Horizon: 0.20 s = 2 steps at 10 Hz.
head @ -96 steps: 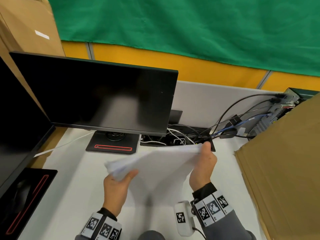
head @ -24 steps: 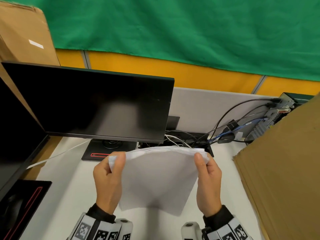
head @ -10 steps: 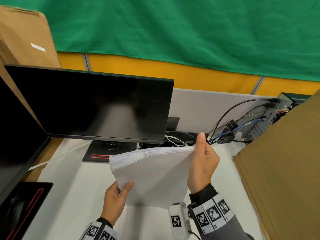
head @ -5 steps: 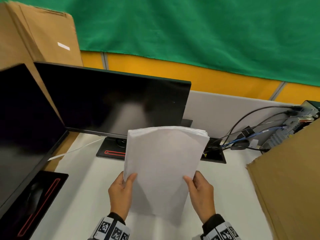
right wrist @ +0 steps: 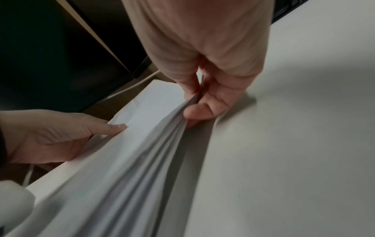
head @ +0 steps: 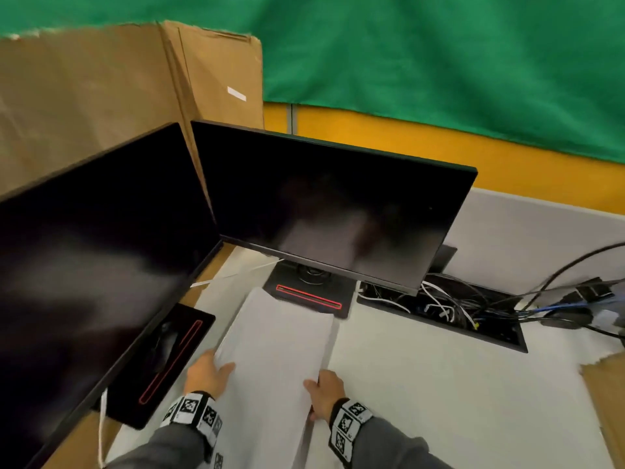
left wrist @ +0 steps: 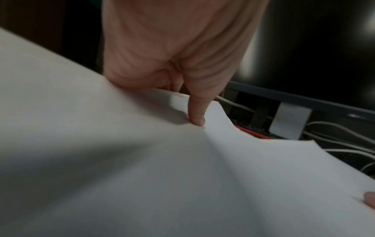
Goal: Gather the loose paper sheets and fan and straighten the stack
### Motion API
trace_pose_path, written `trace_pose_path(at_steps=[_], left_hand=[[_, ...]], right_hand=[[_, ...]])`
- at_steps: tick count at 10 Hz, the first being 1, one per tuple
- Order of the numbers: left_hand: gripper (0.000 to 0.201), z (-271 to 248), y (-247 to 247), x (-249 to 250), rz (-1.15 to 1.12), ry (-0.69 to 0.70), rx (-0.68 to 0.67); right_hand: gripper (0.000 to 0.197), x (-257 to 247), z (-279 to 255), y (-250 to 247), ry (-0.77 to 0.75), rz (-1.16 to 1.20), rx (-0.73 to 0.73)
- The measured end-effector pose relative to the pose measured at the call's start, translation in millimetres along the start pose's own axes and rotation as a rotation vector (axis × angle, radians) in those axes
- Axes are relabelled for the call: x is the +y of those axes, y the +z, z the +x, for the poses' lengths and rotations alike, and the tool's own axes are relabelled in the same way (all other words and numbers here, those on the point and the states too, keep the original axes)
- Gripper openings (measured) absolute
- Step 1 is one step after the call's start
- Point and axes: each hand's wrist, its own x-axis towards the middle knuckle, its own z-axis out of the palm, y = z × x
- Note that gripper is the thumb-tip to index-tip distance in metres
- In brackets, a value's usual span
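Low in the frame, the left hand (head: 206, 374) holds the left edge of a white paper stack (head: 277, 353), thumb on top. At centre, the stack lies along the pale tabletop (head: 439, 384), its far end by the monitor base (head: 309, 296). Right of it, the right hand (head: 324, 390) pinches the stack's right edge.
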Motion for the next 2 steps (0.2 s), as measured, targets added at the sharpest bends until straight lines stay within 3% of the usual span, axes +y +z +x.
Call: trace_pose_path(at_steps=[2], left_hand=[[0.062,10,2,-13,0.175,-0.058,0.035]], right_hand=[[0.036,-12,6,-9,0.034,-0.196,-0.011]])
